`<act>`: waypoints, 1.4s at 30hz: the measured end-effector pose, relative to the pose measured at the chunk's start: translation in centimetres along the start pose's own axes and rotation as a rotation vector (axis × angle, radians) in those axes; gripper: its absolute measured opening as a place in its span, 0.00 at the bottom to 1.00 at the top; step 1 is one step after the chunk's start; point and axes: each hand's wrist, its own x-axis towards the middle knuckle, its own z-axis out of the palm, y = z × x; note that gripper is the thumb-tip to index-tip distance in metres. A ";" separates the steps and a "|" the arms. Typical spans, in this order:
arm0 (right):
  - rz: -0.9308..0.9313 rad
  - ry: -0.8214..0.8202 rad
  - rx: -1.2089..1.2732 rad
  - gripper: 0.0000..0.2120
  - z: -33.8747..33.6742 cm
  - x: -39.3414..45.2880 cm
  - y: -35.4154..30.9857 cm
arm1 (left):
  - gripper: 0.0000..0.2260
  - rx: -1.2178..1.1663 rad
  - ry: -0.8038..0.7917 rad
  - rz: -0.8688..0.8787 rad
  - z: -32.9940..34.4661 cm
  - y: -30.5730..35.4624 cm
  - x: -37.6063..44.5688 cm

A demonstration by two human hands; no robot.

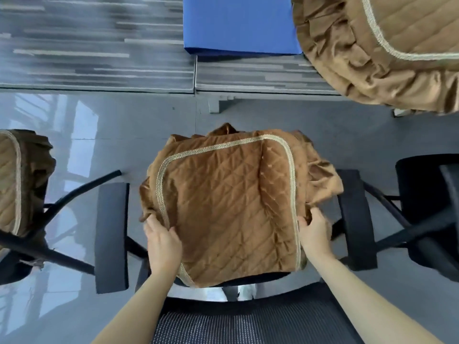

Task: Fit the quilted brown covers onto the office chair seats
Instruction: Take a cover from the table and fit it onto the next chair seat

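Note:
A quilted brown cover (pixel 223 207) with gold braid trim lies loosely over the seat of a black office chair (pixel 111 234) right below me, its ruffled skirt bunched at the far and right sides. My left hand (pixel 162 244) grips the cover's near left edge, thumb on top. My right hand (pixel 314 234) grips the near right edge, fingers curled into the skirt. The near edge of the black seat shows under the cover. The chair's mesh backrest (pixel 248 324) is at the bottom of the view.
A second chair with a brown cover (pixel 15 182) stands at the left, a third covered seat (pixel 385 45) at the top right. A bare black chair (pixel 422 189) is at the right. A blue pad (pixel 238 23) lies on grey striped carpet beyond the glossy floor.

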 end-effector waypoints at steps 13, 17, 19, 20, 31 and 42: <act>0.063 -0.398 -0.273 0.30 5.2 7.9 2.9 | 0.35 0.192 -0.204 -0.090 4.6 -7.0 8.5; 0.141 -0.432 -0.220 0.28 6.6 8.3 2.2 | 0.30 0.141 -0.148 -0.172 5.2 -7.0 8.8; 0.171 -0.413 -0.215 0.28 7.3 8.5 2.0 | 0.26 0.117 -0.139 -0.225 5.2 -6.9 9.4; 0.186 -0.403 -0.213 0.28 7.5 8.7 1.9 | 0.24 0.108 -0.155 -0.246 5.3 -6.8 9.7; 0.265 -0.353 -0.145 0.28 6.7 11.8 3.7 | 0.25 0.249 -0.155 -0.034 5.7 -6.2 9.8; 0.082 -0.414 -0.473 0.34 6.3 8.9 3.8 | 0.28 0.261 -0.047 0.000 8.0 -5.7 7.5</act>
